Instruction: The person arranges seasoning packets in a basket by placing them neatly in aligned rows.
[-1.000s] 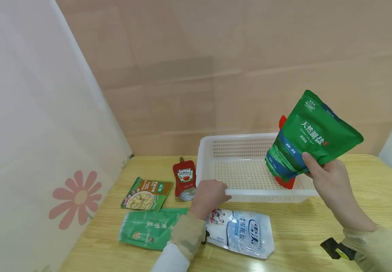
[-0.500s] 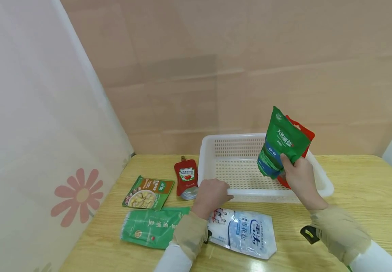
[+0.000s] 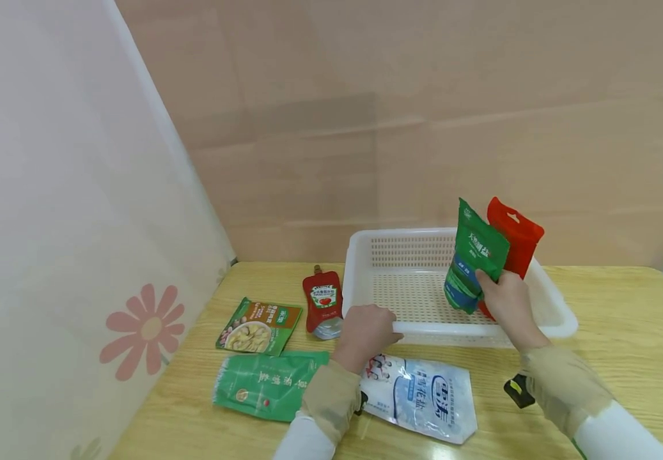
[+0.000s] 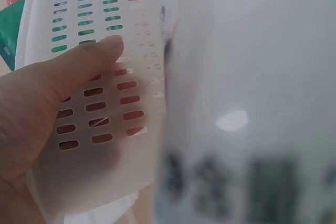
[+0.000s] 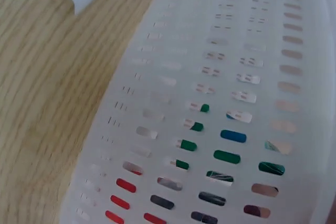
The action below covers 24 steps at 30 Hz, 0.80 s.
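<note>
My right hand [image 3: 508, 305] grips a green salt pouch [image 3: 477, 246] by its side, with the pouch's lower end down inside the right part of a white perforated basket [image 3: 458, 329]. Just behind and to the right, a red pouch [image 3: 516, 237] with a hang hole leans upright in the same basket. At the basket's front left, my left hand [image 3: 367, 333] holds the rim. Its thumb [image 4: 86, 57] presses flat on the slotted outer wall in the left wrist view. Through the slots in the right wrist view, bits of green and red show; the right hand's fingers are largely hidden there.
A red ketchup pouch [image 3: 323, 299] lies against the basket's left side. Left of it is a soup-mix packet [image 3: 259, 327], and nearer is a green bag [image 3: 268, 386]. A white-and-blue salt bag [image 3: 423, 397] lies in front of the basket, between the forearms.
My right hand has moved left and away, lowering the green salt pouch into the basket. More of the red pouch now shows behind it. The left hand keeps its hold on the rim.
</note>
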Motion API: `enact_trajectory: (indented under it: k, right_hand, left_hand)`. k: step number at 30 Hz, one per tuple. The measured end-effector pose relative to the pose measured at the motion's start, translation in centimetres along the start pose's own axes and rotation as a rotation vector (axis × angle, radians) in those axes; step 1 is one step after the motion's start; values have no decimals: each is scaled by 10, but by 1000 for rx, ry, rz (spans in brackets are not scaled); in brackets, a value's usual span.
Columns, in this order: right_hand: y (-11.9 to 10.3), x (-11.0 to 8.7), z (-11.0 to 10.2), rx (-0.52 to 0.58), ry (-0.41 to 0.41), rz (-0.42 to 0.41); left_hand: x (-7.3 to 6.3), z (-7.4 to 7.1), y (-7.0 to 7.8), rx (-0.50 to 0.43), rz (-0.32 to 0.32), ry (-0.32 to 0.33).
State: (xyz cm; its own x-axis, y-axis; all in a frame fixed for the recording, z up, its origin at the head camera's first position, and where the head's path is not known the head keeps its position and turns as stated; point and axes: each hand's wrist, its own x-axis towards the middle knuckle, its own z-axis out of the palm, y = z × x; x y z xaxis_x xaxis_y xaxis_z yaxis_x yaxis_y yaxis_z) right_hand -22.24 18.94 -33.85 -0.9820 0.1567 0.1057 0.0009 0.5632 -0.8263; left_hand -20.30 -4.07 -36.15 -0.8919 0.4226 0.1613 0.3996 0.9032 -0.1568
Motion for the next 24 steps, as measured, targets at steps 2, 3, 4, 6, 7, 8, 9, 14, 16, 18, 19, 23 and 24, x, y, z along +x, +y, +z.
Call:
enact_trajectory:
  k: [2, 3, 4, 6, 7, 8, 9, 14, 16, 18, 19, 23, 24]
  right_hand:
    - [0, 4, 2, -1, -13, 15]
    - [0, 6, 3, 0, -15, 19]
    - [1, 8, 4, -4, -11, 24]
    - [2, 11, 6, -16, -2, 35]
    - [3, 12, 7, -25, 5, 39]
    - [4, 13, 8, -38, 11, 39]
    - [5, 14, 8, -51, 18, 38]
    - [9, 18, 11, -125, 51, 43]
    - [9, 19, 12, -122, 32, 61]
    - [10, 21, 12, -117, 11, 80]
    - [10, 22, 12, -116, 0, 86]
    - [11, 24, 14, -122, -29, 101]
    - [12, 25, 14, -128, -38, 100]
  left_hand:
    - [0, 1, 0, -4, -3, -1]
    - [0, 1, 0, -4, -4, 2]
    - [0, 1, 0, 0, -5, 5]
    - [0, 2, 1, 3, -6, 4]
    - [0, 3, 2, 6, -3, 8]
    - [0, 3, 2, 7, 1, 11]
    - [0, 4, 3, 7, 5, 18]
    - [-1, 4, 5, 10, 21, 47]
    - [-1, 3, 5, 15, 12, 43]
    - [-1, 3, 5, 20, 4, 33]
    - [-1, 2, 4, 23, 1, 27]
    - [-1, 2, 3, 25, -8, -3]
    - [0, 2, 3, 24, -11, -11]
